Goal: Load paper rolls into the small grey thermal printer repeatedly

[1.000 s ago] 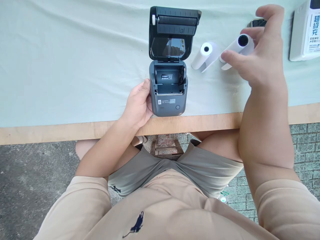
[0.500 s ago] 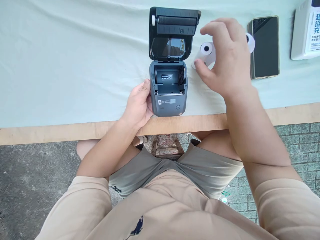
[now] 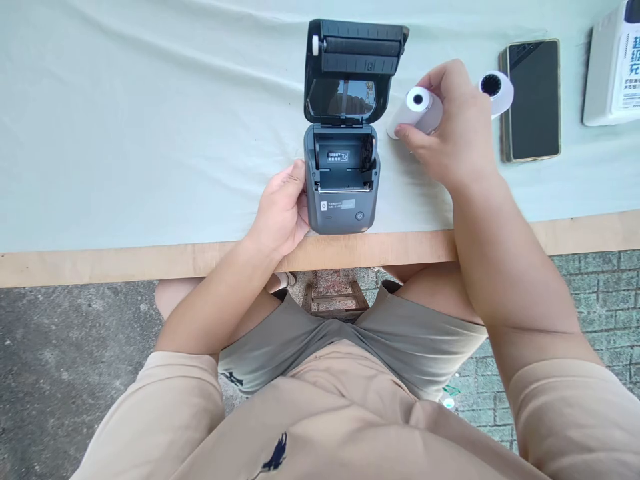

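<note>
My left hand (image 3: 281,208) grips the left side of a dark grey portable label printer (image 3: 342,217) near the table's front edge. The printer's lid (image 3: 356,57) is raised, and its paper bay (image 3: 340,147) shows no roll inside. To the right of the printer, my right hand (image 3: 463,130) closes around a white paper roll (image 3: 406,119), with the thumb on its near side and the fingers on its far side. The roll stands tilted on the cloth, its dark core hole facing up. Behind that hand is another white roll (image 3: 505,100) with a wider black core, partly hidden.
A dark-screened phone (image 3: 533,100) lies right of the second roll. Farther right is a white box (image 3: 603,77) with printed characters, cut off by the picture edge. A pale green cloth (image 3: 150,133) covers the table, with a bare wooden front edge (image 3: 110,265).
My right hand has come down from above the paper roll, and its fingers have closed around it. My left hand stays on the printer. The view has shifted slightly.
</note>
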Tool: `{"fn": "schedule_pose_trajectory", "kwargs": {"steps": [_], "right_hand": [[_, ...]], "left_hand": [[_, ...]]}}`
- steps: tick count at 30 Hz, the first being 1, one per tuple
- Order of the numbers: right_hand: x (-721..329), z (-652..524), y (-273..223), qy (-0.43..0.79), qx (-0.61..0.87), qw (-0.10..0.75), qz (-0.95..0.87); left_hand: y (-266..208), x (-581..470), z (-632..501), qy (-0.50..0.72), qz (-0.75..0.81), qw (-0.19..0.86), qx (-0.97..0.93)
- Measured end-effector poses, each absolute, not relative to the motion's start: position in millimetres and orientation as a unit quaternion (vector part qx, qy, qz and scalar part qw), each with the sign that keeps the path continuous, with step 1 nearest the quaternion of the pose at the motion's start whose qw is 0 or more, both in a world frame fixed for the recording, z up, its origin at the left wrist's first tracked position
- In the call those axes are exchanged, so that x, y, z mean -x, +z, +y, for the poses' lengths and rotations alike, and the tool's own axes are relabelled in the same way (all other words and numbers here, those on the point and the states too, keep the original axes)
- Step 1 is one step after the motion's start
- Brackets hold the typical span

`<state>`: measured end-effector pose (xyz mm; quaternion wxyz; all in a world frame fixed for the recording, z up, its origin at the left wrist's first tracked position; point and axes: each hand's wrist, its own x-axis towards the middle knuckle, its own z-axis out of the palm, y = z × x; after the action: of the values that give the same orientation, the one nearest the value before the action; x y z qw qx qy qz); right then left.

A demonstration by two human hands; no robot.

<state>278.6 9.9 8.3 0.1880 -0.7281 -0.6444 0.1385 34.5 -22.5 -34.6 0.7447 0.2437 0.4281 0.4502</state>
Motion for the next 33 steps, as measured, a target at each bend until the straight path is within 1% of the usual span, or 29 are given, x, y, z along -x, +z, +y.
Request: {"fn": "schedule_pose_trajectory", "kwargs": {"steps": [7, 11, 15, 19, 22, 23, 24, 25, 30, 31, 33], "right_hand": [[-286.6, 10.3, -1.2, 0.128, 0.673, 0.288, -0.669], [-288.1, 8.6, -1.3, 0.087, 0.571, 0.397, -0.713], [-297.6, 8.1, 8.9, 0.039, 0.466, 0.478, -0.744], [-297.5, -2.4, 28.3, -0.006, 0.43, 0.524, -0.735], [-278.4, -16.1, 34.6, -0.012, 0.41, 0.495, -0.766], [-269.6, -20.2, 34.1, 0.0, 0.392, 0.473, -0.789], [-260.5, -23.5, 32.6, -0.017, 0.37, 0.461, -0.807], [-251.9, -26.0, 30.7, -0.019, 0.38, 0.44, -0.813], [-229.0, -27.8, 24.2, 0.061, 0.497, 0.267, -0.824], [-228.3, -27.5, 24.0, 0.07, 0.505, 0.254, -0.822], [-228.4, -27.5, 23.7, 0.073, 0.503, 0.265, -0.82]], "left_hand": [[-36.2, -31.5, -22.4, 0.444, 0.41, 0.757, -0.249], [-37.9, -29.5, -22.4, 0.447, 0.4, 0.762, -0.243], [-40.1, -30.2, -22.4, 0.447, 0.409, 0.756, -0.249], [-39.3, -31.5, -22.1, 0.449, 0.401, 0.766, -0.226], [-37.1, -32.7, -21.8, 0.447, 0.411, 0.764, -0.219], [-35.9, -33.2, -21.7, 0.449, 0.415, 0.76, -0.222], [-34.6, -33.7, -21.7, 0.451, 0.419, 0.756, -0.224], [-33.2, -34.2, -21.8, 0.452, 0.423, 0.752, -0.224], [-29.4, -33.9, -23.3, 0.435, 0.436, 0.757, -0.219], [-30.0, -33.4, -23.8, 0.431, 0.434, 0.758, -0.228], [-32.1, -32.3, -24.9, 0.429, 0.428, 0.755, -0.251]]}}
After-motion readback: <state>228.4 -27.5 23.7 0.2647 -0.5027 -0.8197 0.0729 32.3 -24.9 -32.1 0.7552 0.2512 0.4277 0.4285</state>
